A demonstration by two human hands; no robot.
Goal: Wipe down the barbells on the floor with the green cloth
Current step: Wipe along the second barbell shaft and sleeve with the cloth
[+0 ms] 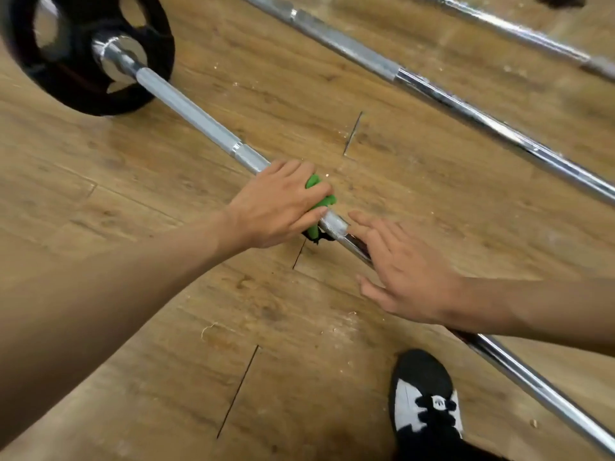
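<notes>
A chrome barbell (pixel 196 118) lies diagonally on the wooden floor, with a black weight plate (pixel 76 54) at its upper-left end. My left hand (pixel 276 204) grips the green cloth (pixel 319 201) wrapped around the bar's middle; only bits of the cloth show between my fingers. My right hand (pixel 402 271) lies over the bar just to the right of the cloth, fingers straight and spread, hiding the bar beneath it. A second bare bar (pixel 442 94) lies parallel farther away, and a third bar (pixel 519 34) crosses the top right corner.
My black and white shoe (pixel 426 404) stands on the floor near the bar at the lower right. Small bits of debris are scattered over the wooden planks (pixel 166 327). A dark object (pixel 562 0) sits at the top right edge.
</notes>
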